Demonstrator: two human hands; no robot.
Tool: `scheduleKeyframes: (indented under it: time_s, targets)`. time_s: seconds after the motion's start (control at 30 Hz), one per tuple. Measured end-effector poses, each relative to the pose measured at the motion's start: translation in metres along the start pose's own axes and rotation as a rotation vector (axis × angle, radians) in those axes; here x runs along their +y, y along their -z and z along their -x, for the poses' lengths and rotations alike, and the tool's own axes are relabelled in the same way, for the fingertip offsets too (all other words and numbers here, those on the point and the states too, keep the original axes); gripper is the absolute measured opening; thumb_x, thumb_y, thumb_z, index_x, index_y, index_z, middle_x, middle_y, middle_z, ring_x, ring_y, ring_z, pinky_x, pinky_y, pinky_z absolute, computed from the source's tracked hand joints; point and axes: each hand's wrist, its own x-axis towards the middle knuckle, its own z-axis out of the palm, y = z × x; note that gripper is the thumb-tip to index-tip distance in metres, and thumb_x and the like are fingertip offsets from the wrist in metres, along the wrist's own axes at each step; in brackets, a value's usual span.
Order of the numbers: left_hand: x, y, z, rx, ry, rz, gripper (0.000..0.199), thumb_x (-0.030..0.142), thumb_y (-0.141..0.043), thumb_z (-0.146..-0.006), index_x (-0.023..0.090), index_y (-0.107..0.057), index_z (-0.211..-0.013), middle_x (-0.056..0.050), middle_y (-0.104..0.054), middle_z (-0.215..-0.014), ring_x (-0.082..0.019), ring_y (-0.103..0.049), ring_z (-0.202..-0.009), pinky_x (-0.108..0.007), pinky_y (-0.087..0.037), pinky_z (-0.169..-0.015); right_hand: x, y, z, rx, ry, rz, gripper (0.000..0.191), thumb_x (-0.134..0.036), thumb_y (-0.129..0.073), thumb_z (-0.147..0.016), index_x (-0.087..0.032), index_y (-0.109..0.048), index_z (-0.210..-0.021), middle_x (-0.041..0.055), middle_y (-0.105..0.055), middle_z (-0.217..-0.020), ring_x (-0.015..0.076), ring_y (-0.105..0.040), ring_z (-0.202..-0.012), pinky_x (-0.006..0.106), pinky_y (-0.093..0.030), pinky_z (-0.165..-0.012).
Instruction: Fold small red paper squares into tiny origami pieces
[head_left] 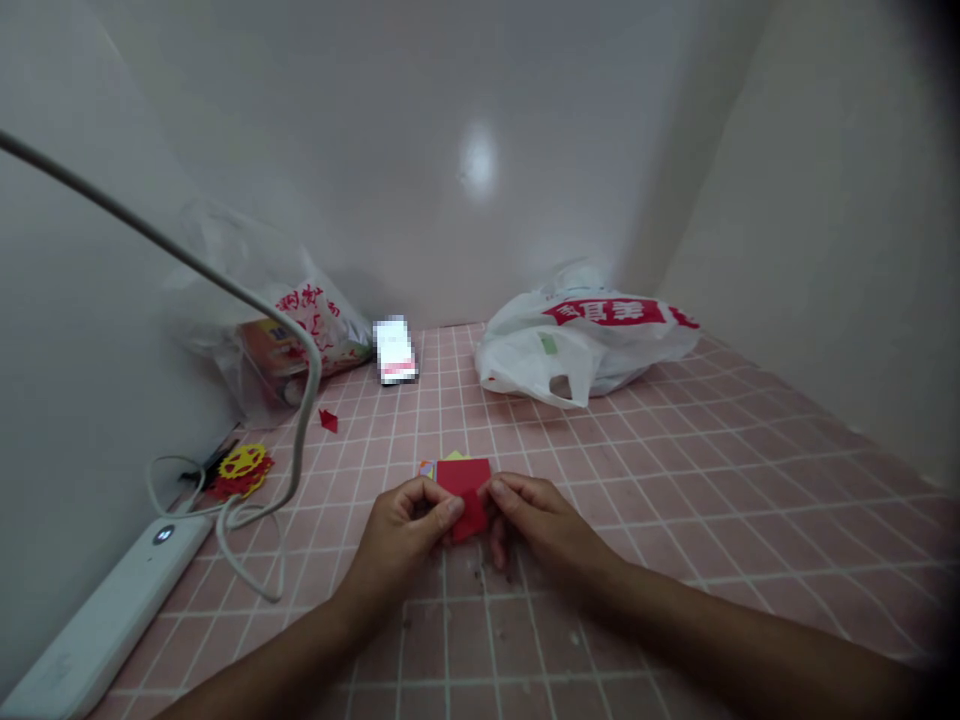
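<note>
A small square of red paper [464,480] is between my two hands, near the middle of the head view. My left hand [416,512] pinches its left lower edge between thumb and fingers. At the paper's right edge, my right hand [529,510] has thumb and forefinger closed, with its other fingers curled below. A darker red patch in the lower part looks like a fold or a second layer. Behind the paper, a yellow corner [456,456] and a small patterned piece [427,468] peek out, mostly hidden.
A white power strip [112,610] with a looping cable [304,420] lies left, beside yellow and red cut-out shapes [244,465]. Farther back are a folded red paper piece [328,420], a lit phone [395,350] and plastic bags [330,320] [525,345] by the walls.
</note>
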Motion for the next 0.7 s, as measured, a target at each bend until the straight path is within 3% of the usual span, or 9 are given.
scheduleKeyframes:
  time_s: [0.17,0.33,0.5,0.6,0.7]
  targets:
    - [0.001,-0.0015,0.0013,0.035,-0.001,0.025,0.03,0.041,-0.07,-0.073,0.016,-0.057,-0.063,0.005,-0.052,-0.051,-0.008,-0.042,-0.046,-0.02,-0.032,-0.048,-0.0015,-0.0048,0.0017,-0.022,-0.013,-0.007,0.025,-0.038,-0.062,-0.082,-0.019,-0.053,-0.07,-0.0061,-0.053,-0.048,0.0082,-0.044,-0.039,0.021,-0.032,-0.043]
    - [-0.0037,-0.0015,0.0008,0.049,0.004,0.075,0.031,0.043,-0.069,-0.075,0.017,-0.055,-0.064,0.006,-0.051,-0.05,-0.008,-0.041,-0.045,-0.02,-0.031,-0.047,-0.0018,-0.0049,0.0017,0.016,0.001,0.031,0.024,-0.037,-0.058,-0.084,-0.019,-0.052,-0.069,-0.0045,-0.055,-0.052,0.009,-0.048,-0.04,0.022,-0.034,-0.043]
    - [-0.0013,-0.0005,-0.0007,-0.04,-0.022,0.023,0.021,0.034,-0.073,-0.072,0.015,-0.063,-0.071,0.002,-0.06,-0.064,-0.01,-0.049,-0.058,-0.021,-0.037,-0.056,-0.0031,-0.0023,0.0047,0.022,0.061,0.227,0.021,-0.029,-0.054,-0.086,-0.019,-0.051,-0.068,-0.0045,-0.05,-0.05,0.0102,-0.046,-0.044,0.022,-0.033,-0.046]
    - [0.001,-0.0009,0.0019,-0.073,-0.033,0.016,0.021,0.032,-0.072,-0.071,0.014,-0.062,-0.066,0.002,-0.057,-0.064,-0.011,-0.047,-0.06,-0.022,-0.036,-0.059,-0.0032,-0.0034,0.0073,0.007,0.108,0.341,0.021,-0.027,-0.054,-0.086,-0.018,-0.052,-0.067,-0.0031,-0.05,-0.054,0.0111,-0.045,-0.05,0.024,-0.034,-0.049]
    - [-0.0004,-0.0013,0.0058,-0.065,-0.081,-0.006,0.029,0.037,-0.065,-0.079,0.015,-0.057,-0.061,0.003,-0.05,-0.058,-0.01,-0.042,-0.056,-0.022,-0.034,-0.056,-0.0018,-0.0063,0.0084,-0.022,0.132,0.358,0.02,-0.026,-0.053,-0.085,-0.018,-0.052,-0.067,-0.0027,-0.05,-0.056,0.0112,-0.045,-0.052,0.023,-0.035,-0.051]
